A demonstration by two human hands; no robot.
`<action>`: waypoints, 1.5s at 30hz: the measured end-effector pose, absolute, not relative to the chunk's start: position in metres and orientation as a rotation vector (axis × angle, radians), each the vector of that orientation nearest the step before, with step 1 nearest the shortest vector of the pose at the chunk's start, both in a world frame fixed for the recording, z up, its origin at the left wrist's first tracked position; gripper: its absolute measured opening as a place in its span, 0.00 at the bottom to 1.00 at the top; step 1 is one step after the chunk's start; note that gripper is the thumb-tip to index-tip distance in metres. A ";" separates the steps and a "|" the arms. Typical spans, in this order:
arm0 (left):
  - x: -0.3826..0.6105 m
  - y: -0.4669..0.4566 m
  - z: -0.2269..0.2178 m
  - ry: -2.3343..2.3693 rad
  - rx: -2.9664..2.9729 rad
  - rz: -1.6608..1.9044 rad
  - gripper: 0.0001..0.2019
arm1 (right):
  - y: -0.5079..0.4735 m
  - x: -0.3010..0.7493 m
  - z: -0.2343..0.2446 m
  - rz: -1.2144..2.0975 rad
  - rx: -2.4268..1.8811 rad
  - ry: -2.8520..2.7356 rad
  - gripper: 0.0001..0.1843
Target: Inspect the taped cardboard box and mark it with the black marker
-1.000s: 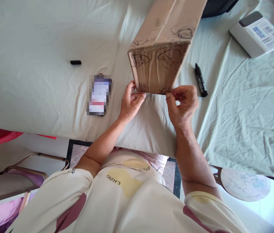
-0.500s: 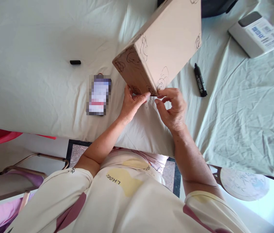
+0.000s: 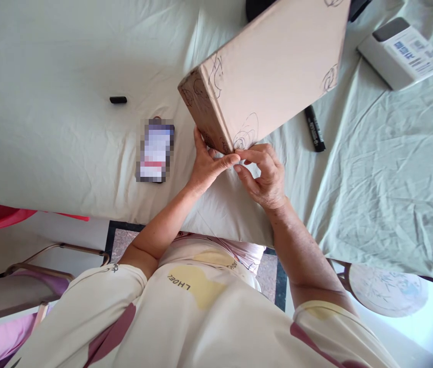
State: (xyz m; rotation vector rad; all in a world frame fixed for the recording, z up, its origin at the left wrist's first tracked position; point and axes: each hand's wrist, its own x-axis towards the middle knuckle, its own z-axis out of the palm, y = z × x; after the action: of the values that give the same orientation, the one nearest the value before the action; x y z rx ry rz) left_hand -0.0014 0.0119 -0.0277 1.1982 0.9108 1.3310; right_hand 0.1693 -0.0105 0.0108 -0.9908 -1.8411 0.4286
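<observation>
A brown cardboard box (image 3: pixel 277 66) with dark scribbled loops at its corners stands slantwise in front of me. At its near lower corner, my left hand (image 3: pixel 210 163) grips the short side, with its fingers partly hidden behind the box and its thumb along the bottom edge. My right hand (image 3: pixel 264 174) is closed at that same corner. Its index fingertip presses on the box beside the left thumb, and its own thumb is bent just below. Partly behind the box's right edge lies a black marker (image 3: pixel 315 130).
A pale green cloth (image 3: pixel 66 153) covers the table. To the left lie a black marker cap (image 3: pixel 118 100) and a phone (image 3: pixel 155 151) with a blurred screen. A white box (image 3: pixel 404 53) with a printed label sits at the upper right, and a round stool (image 3: pixel 387 291) stands below.
The box has turned, its far end swinging right over the marker's tip and its near corner shifting left. My right hand has moved left with that corner, closer to my left thumb.
</observation>
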 end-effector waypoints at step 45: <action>-0.026 0.004 0.020 0.923 1.083 1.027 0.42 | 0.044 0.267 0.000 -0.093 -0.953 -1.090 0.37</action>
State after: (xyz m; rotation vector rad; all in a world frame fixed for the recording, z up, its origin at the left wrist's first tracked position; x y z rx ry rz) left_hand -0.0258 0.0038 0.0198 1.0835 0.9229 1.0271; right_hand 0.2669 0.0439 -0.0002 -0.9526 -1.0900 -0.0930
